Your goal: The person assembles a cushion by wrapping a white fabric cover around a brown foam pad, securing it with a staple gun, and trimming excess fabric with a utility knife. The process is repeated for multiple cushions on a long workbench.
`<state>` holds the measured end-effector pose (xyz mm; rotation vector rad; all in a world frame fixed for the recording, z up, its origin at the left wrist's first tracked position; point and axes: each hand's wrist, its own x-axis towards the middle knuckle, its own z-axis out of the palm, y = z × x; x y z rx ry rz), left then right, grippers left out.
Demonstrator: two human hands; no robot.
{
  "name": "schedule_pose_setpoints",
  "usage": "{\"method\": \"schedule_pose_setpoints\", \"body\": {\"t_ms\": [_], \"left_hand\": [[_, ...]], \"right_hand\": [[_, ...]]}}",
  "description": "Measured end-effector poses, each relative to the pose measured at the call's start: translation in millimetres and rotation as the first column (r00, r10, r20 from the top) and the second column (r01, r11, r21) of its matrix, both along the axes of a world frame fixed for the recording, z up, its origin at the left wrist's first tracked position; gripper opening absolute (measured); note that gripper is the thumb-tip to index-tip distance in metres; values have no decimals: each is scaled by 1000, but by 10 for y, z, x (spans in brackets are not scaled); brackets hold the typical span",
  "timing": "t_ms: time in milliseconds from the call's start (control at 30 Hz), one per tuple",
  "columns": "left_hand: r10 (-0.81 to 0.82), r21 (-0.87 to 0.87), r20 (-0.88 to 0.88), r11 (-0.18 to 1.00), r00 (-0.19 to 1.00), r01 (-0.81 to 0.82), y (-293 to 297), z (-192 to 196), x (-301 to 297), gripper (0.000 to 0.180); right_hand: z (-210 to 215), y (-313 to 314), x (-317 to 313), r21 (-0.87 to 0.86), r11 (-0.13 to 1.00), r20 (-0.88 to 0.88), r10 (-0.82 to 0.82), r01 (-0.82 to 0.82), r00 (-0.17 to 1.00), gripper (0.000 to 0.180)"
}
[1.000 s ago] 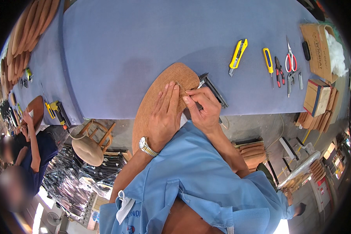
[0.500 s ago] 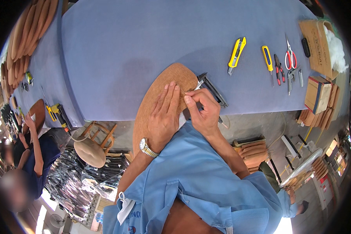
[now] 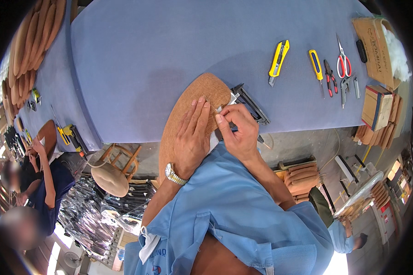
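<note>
A long, rounded brown fabric-covered pad (image 3: 206,85) lies tilted over the near edge of the blue table. My left hand (image 3: 193,137) rests flat on top of it, fingers stretched out, with a watch on the wrist. At the pad's right edge my right hand (image 3: 237,130) is closed, thumb and index finger pinched together. What they grip is too small to make out. A small white patch shows on the pad just above those fingertips. Beyond the right hand lies a black and silver tool like a staple gun (image 3: 251,104), partly hidden by the hand and pad.
On the blue table (image 3: 137,41) to the right are a yellow utility knife (image 3: 278,63), a screwdriver (image 3: 315,66), pliers (image 3: 330,77) and red-handled scissors (image 3: 343,64). A cardboard box (image 3: 373,50) holds white stuffing. A co-worker (image 3: 50,188) handles a similar pad at left.
My right fingertips have shifted slightly down from the pad's edge, and the white patch above them now shows. My left hand keeps its place on the pad.
</note>
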<state>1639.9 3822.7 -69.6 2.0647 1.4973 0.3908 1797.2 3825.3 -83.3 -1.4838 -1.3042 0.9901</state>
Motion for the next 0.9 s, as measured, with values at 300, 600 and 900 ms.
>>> {"method": "schedule_pose_setpoints", "body": {"t_ms": [300, 600, 900], "left_hand": [[21, 33, 16, 999, 1000, -22, 22, -3, 6, 65], [6, -22, -21, 1000, 1000, -6, 50, 65, 17, 63], [29, 54, 34, 998, 999, -30, 19, 21, 13, 55]], "right_hand": [[-14, -10, 9, 54, 997, 101, 44, -50, 994, 13], [-41, -47, 4, 8, 1000, 33, -12, 11, 999, 15], [-114, -55, 29, -79, 997, -89, -13, 6, 996, 22]]}}
